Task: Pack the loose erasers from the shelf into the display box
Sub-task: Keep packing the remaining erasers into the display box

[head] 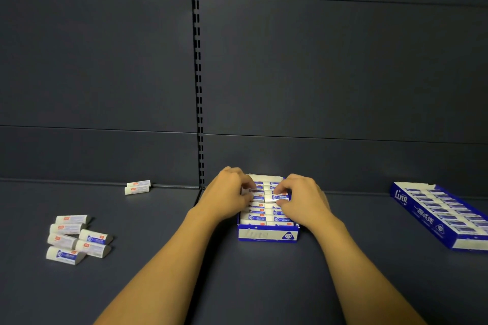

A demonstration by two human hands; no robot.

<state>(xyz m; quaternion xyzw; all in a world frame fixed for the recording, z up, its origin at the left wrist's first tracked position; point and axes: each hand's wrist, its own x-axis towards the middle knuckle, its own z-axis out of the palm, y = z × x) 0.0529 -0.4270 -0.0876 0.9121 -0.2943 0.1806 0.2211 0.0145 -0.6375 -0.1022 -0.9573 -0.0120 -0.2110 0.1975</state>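
At shelf centre: display box (268, 233), nearly full; my right hand (303, 199) pinches one eraser (280, 196) over its rows, left hand (227, 192) fingers curled on packed ones. Step, I judge: seating it. Next: fetch from loose erasers (76, 239), left.

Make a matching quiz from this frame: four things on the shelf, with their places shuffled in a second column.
Things:
1. display box being filled
2. second box
3. pile of loose erasers
4. pair of erasers

Places:
A. far right of the shelf, lying at an angle
B. near left of the shelf
C. at the back of the shelf, left of the slotted upright
D. centre, under the left hand and right hand

Pairs: 1-D, 2-A, 3-B, 4-C
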